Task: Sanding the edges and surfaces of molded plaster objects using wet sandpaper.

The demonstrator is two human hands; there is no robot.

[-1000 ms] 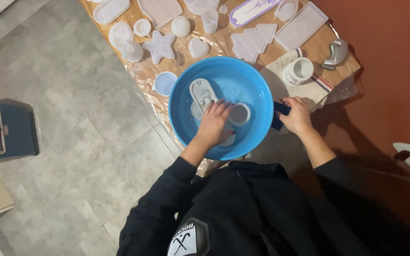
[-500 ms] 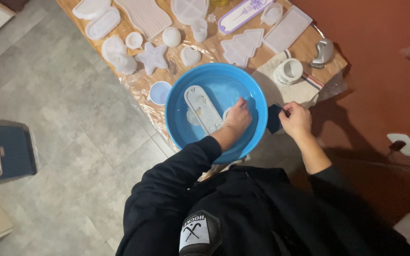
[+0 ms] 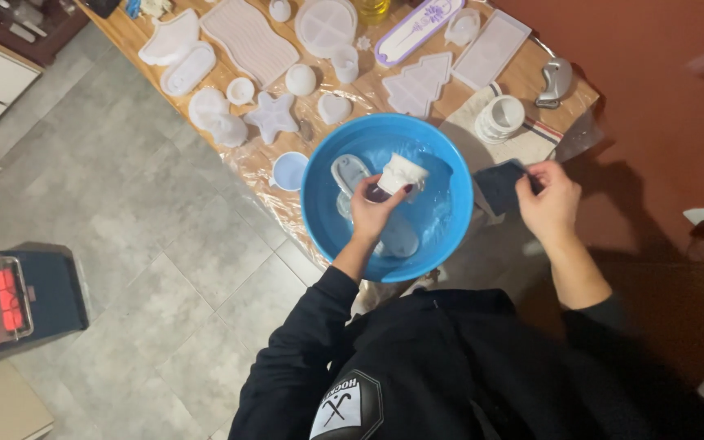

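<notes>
White cup (image 3: 402, 173) (wet, probably slippery) sits pinched in the left hand (image 3: 376, 208) over the blue basin (image 3: 450, 228); it could slip and splash. Right hand (image 3: 549, 202) grips a dark sponge (image 3: 500, 184).

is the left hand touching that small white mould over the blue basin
Touching. The head view shows the left hand with its fingers wrapped around the small white mould, holding it up above the blue basin.
</notes>
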